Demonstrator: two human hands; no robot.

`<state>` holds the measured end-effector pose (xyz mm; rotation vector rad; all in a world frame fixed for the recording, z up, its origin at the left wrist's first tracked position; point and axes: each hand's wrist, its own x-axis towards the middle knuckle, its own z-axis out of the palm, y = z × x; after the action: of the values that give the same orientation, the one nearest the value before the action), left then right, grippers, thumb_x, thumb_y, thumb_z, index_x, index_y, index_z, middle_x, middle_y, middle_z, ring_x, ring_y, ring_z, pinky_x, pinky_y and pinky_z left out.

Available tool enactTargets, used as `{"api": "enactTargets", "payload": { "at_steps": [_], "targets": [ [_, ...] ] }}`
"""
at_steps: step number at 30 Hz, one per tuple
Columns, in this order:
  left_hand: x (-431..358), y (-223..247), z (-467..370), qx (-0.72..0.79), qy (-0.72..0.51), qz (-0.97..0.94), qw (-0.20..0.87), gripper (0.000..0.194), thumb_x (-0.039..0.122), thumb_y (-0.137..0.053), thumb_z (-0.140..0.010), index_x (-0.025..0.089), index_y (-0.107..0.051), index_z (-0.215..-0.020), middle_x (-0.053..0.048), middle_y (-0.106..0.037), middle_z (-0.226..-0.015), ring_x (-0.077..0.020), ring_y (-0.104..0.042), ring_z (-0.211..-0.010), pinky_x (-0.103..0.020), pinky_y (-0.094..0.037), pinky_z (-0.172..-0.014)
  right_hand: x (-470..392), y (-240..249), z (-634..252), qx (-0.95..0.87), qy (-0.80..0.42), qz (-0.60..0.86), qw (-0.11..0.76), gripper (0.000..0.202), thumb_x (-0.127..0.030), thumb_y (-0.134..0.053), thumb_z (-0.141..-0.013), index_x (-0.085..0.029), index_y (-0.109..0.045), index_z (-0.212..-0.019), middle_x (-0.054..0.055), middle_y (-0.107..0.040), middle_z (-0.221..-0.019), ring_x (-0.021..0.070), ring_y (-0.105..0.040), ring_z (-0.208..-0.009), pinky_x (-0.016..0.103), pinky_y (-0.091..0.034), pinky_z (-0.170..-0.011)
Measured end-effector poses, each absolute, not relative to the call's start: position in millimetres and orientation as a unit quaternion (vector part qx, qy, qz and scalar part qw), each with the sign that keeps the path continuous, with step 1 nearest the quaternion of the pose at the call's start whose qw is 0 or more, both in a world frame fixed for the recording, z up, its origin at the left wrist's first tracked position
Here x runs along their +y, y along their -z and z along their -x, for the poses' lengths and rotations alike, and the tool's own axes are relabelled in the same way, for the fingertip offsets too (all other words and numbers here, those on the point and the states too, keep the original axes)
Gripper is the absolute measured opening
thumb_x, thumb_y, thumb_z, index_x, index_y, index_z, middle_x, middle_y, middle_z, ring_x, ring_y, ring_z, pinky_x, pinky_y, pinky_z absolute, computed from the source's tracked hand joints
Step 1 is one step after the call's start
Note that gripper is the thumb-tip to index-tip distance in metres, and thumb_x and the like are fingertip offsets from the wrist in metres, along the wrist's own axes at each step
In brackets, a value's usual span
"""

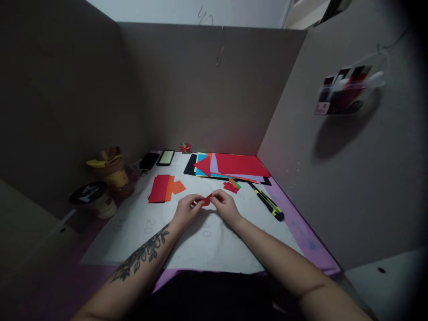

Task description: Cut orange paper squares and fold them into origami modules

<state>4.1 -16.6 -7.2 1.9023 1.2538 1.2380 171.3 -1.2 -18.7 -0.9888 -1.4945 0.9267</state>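
Observation:
Between my two hands is a small piece of red paper (pixel 207 200), held above the white sheet on the table. My left hand (pixel 187 210) pinches its left end with thumb and fingers. At the other end, my right hand (pixel 226 206) grips it the same way. Just beyond the right hand lie several small folded red pieces (pixel 231 187) with a green and an orange strip (pixel 236 183). To the left of my hands, red paper pieces (pixel 159 188) lie stacked over orange paper (pixel 179 187).
Coloured sheets (pixel 242 165) are piled at the back right, with a yellow-black utility knife (pixel 269 203) in front. A folded paper star (pixel 185 148) and a phone (pixel 166 158) are at the back. Cups (pixel 96 199) stand left. Grey walls (pixel 214 89) enclose the table.

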Motion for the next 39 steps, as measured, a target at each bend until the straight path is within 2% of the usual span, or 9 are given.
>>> {"api": "enactTargets", "payload": {
  "at_steps": [6,13,25,34,39],
  "targets": [
    [-16.6,4.1,-4.7,0.469,-0.441,-0.698,0.312,0.018,0.028,-0.055,-0.08,0.018,-0.07,-0.081,-0.004,-0.071,-0.082,-0.0159,-0.063,-0.076,-0.023,-0.046,-0.065,-1.2,18.8,-171.1,-0.626,-0.403,0.408,0.528,0.009,-0.027,-0.058,-0.075,-0.018,-0.058,-0.073,-0.001,-0.057,-0.071,0.014,-0.053,-0.068,0.026,-0.043,-0.066],
    [-16.1,4.6,-4.5,0.493,-0.417,-0.661,0.383,0.019,0.03,-0.062,-0.072,0.015,-0.069,-0.081,-0.005,-0.071,-0.081,-0.0163,-0.063,-0.073,-0.023,-0.048,-0.065,-1.2,16.6,-171.4,-0.616,-0.435,0.402,0.52,0.011,-0.028,-0.058,-0.075,-0.018,-0.06,-0.075,0.0,-0.06,-0.071,0.0143,-0.055,-0.067,0.027,-0.044,-0.066],
    [-16.3,4.3,-4.9,0.505,-0.396,-0.673,0.367,0.021,0.034,-0.061,-0.071,0.015,-0.068,-0.074,-0.004,-0.069,-0.072,-0.0152,-0.061,-0.067,-0.023,-0.045,-0.061,2.3,23.3,-172.8,-0.616,-0.459,0.388,0.509,0.014,-0.031,-0.059,-0.075,-0.018,-0.063,-0.078,0.001,-0.063,-0.073,0.0145,-0.058,-0.067,0.028,-0.046,-0.067],
    [-15.2,7.7,-4.9,0.48,-0.41,-0.674,0.383,0.02,0.033,-0.059,-0.072,0.014,-0.065,-0.07,-0.003,-0.065,-0.069,-0.0137,-0.057,-0.064,-0.022,-0.044,-0.056,-0.8,18.4,-171.6,-0.665,-0.362,0.427,0.494,0.011,-0.025,-0.057,-0.075,-0.017,-0.06,-0.068,0.001,-0.058,-0.072,0.0134,-0.053,-0.067,0.025,-0.042,-0.064],
    [-16.5,5.1,-7.1,0.466,-0.426,-0.691,0.351,0.017,0.031,-0.056,-0.074,0.015,-0.064,-0.073,-0.002,-0.064,-0.071,-0.0125,-0.055,-0.067,-0.02,-0.042,-0.056,-5.1,14.8,-169.5,-0.715,-0.332,0.415,0.455,0.013,-0.019,-0.054,-0.075,-0.017,-0.058,-0.064,-0.001,-0.054,-0.068,0.0123,-0.052,-0.066,0.024,-0.04,-0.063]
  ]
}}
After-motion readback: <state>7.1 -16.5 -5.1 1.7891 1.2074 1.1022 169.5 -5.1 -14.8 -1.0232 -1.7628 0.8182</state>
